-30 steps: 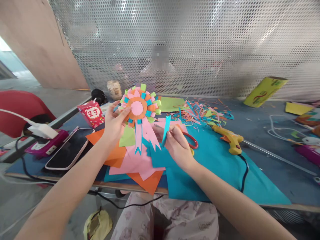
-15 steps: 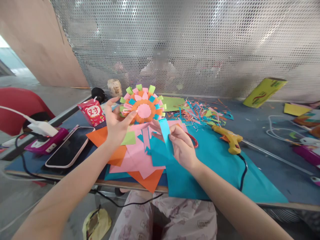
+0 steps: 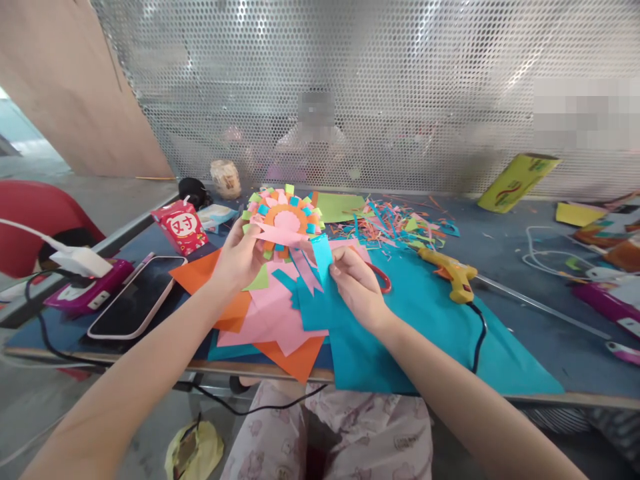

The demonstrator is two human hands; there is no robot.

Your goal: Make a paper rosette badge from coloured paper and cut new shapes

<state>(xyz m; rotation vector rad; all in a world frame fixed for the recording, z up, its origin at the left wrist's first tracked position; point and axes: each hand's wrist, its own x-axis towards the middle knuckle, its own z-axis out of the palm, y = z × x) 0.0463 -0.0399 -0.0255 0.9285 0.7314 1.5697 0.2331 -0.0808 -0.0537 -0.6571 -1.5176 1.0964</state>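
My left hand (image 3: 240,257) grips the left edge of a round paper rosette (image 3: 287,220), which has a pink centre, an orange ring and looped tabs of pink, green and blue. A pink strip (image 3: 280,235) lies across the rosette's lower front, and pink tails hang below it. Between the fingers of my right hand (image 3: 355,280) is a blue paper strip (image 3: 321,253), held upright just right of the rosette. Beneath both hands are pink sheets (image 3: 270,313) and a large blue sheet (image 3: 400,347).
A yellow glue gun (image 3: 453,272) rests on the blue sheet, near red scissor handles (image 3: 383,277). Paper scraps (image 3: 390,223) are heaped behind. At left are a phone (image 3: 135,300), a purple power strip (image 3: 90,287) and a red packet (image 3: 181,227).
The rosette has tilted and moved lower, and its pink strip and tails now show in front. My left hand has shifted to its edge. The blue strip has moved slightly left.
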